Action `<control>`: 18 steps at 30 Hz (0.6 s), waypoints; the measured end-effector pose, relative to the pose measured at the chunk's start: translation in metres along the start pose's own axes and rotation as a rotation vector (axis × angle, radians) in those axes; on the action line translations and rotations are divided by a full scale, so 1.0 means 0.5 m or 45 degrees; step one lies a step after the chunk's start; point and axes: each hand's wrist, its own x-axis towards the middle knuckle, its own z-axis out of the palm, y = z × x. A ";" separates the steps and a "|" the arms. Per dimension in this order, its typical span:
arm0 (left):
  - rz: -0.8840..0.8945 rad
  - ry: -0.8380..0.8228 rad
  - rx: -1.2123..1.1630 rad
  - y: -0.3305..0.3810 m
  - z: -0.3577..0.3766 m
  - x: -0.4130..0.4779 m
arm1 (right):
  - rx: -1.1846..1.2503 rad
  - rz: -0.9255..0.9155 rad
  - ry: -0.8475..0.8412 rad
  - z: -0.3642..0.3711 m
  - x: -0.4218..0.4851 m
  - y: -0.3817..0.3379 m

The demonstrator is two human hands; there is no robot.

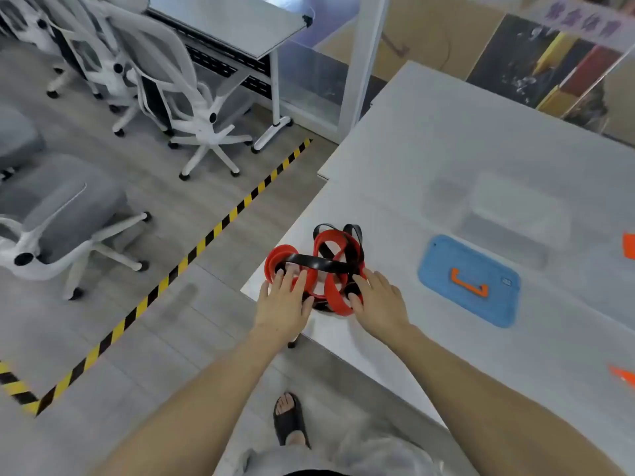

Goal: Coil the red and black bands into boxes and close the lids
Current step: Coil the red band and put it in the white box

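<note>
A tangle of red bands point(335, 293) and black bands point(318, 262) lies at the near left corner of the white table point(429, 149). My left hand point(283, 305) rests flat on the tangle's left side, fingers spread over a red loop. Against the tangle's right side, my right hand point(379, 302) has its fingers touching red and black loops. Neither hand has closed around a band. A clear plastic box point(498, 218) stands open further back on the table. Its blue lid point(469, 281) with an orange handle lies flat in front of it.
Orange pieces point(629, 247) show at the table's right edge, another orange piece point(623, 377) lower down. White and grey office chairs point(192, 97) and a second desk point(240, 25) stand to the left. Yellow-black tape point(206, 238) marks the floor. My sandalled foot point(290, 420) is below.
</note>
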 end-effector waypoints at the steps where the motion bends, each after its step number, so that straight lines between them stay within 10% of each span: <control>1: -0.009 -0.016 -0.006 -0.004 0.000 0.011 | 0.018 -0.014 0.012 -0.004 0.013 0.000; 18: -0.295 0.012 -0.164 -0.065 0.072 0.076 | 0.288 -0.527 -0.086 0.038 0.184 -0.038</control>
